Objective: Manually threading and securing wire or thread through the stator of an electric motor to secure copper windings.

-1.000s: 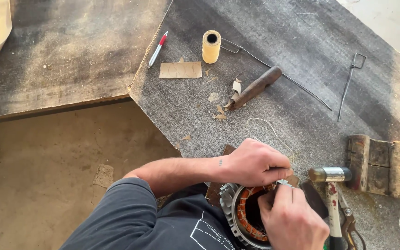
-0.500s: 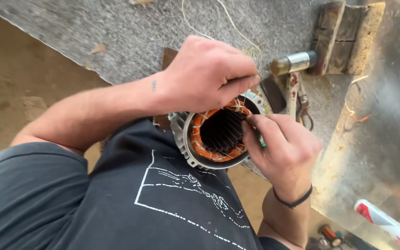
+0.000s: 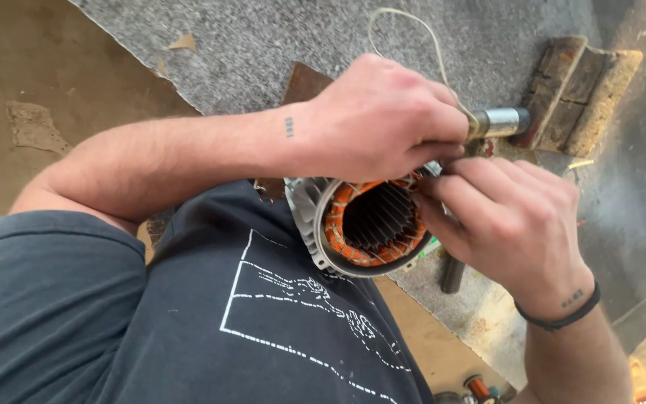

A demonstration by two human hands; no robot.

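Two hands meet over the work, and I read the scene from the left. My left forearm crosses in from that side above the dark shirt, and my left hand (image 3: pixel 379 120) sits curled on the top rim of the motor stator (image 3: pixel 364 224), fingers closed tight, pinching something at the upper edge that I cannot make out. The stator rests against my body at the edge of the grey felt-covered bench (image 3: pixel 278 45), its open bore facing up, orange copper windings (image 3: pixel 334 224) ringing the slotted core inside a pale metal housing. A thin whitish cord (image 3: pixel 405 22) loops on the bench above my left hand. My right hand (image 3: pixel 506 224), a dark band on its wrist, presses against the stator's right rim, fingertips touching those of the left. Behind them a hammer head (image 3: pixel 501 122) lies against stacked wooden blocks (image 3: pixel 577 90).
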